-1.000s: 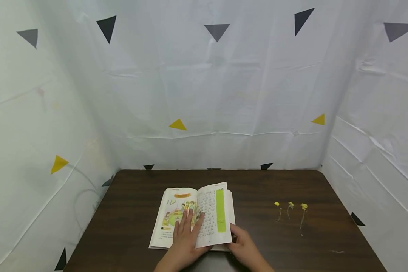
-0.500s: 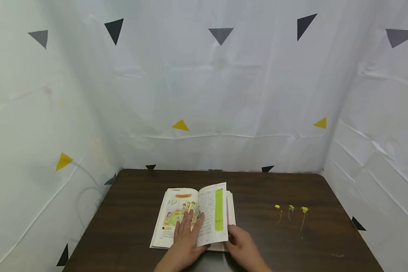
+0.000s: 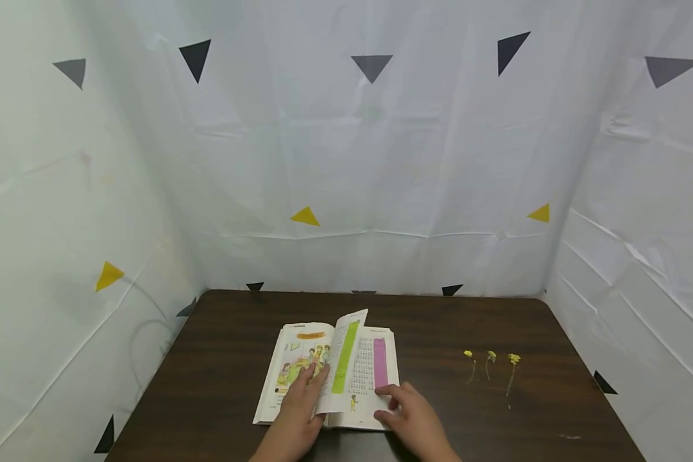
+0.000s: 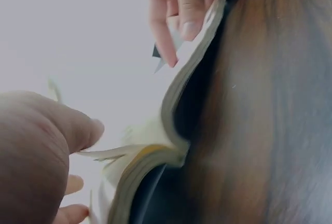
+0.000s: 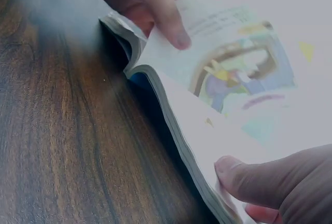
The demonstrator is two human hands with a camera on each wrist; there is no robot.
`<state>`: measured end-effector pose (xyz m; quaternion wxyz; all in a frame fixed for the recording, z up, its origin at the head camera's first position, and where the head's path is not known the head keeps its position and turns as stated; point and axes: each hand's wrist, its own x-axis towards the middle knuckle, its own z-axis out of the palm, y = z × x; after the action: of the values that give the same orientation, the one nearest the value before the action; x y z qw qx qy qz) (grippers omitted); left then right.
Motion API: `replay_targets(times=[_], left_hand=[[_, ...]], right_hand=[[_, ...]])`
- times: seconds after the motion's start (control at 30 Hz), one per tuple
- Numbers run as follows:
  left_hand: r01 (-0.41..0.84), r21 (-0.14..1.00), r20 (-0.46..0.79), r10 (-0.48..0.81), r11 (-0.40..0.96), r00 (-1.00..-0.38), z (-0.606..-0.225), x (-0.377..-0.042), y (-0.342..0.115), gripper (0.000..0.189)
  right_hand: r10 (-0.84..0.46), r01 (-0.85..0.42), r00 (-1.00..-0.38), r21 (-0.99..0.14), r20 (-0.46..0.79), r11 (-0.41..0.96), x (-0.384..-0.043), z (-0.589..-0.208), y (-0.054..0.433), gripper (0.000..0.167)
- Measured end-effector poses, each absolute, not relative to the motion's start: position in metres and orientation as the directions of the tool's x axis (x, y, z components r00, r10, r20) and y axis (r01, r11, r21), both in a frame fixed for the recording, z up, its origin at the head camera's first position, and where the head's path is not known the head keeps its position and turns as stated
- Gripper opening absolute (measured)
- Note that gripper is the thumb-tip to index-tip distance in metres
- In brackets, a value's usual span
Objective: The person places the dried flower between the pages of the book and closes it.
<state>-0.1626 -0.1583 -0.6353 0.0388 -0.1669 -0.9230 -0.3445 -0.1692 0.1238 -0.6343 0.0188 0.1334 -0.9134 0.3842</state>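
An open book [image 3: 358, 417] lies on the dark table, with one leaf [image 3: 346, 356] bearing a green strip raised from the right side and curving over to the left. The left hand [image 3: 297, 407] rests over the left page; in the left wrist view its thumb [image 4: 85, 130] is on top of this leaf, with fingertips [image 4: 75, 183] below. At the lower right corner of the right page, which has a purple strip, is the right hand [image 3: 412, 417]. The right wrist view shows its thumb [image 5: 233, 172] on the page edge with fingers curled beneath.
Several small yellow-flowered stems [image 3: 514, 362] lie in a row on the table [image 3: 456, 372] to the right of the book. White sheeting [image 3: 237, 179] with printed triangles stands behind the table and on both sides.
The green-striped leaf has swung leftward, uncovering the purple-striped page. The left hand has drawn back slightly left; the right hand has left that leaf and now touches the page below it.
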Motion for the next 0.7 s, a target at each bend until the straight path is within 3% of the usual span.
replay_targets(times=[0.13,0.37,0.57,0.7], left_hand=[[0.312,0.612,0.220,0.223,0.727,-0.950,-0.634,-0.160,-0.169,0.093],[0.243,0.550,0.299,0.083,0.799,-0.951,-0.629,-0.161,-0.187,0.079],[0.113,0.528,0.289,-0.053,0.842,-0.956,-0.624,-0.162,-0.195,0.096],[0.130,0.416,0.338,-0.020,0.900,-0.941,-0.613,-0.160,-0.189,0.086]], right_hand=[[-0.230,-0.254,-0.964,-0.703,0.130,0.665,-0.168,-0.634,0.124,0.038],[-0.223,-0.263,-0.963,-0.706,0.151,0.657,-0.170,-0.636,0.124,0.037],[-0.232,-0.294,-0.955,-0.710,0.186,0.640,-0.171,-0.636,0.125,0.038],[-0.249,-0.291,-0.954,-0.717,0.168,0.634,-0.170,-0.638,0.126,0.037]])
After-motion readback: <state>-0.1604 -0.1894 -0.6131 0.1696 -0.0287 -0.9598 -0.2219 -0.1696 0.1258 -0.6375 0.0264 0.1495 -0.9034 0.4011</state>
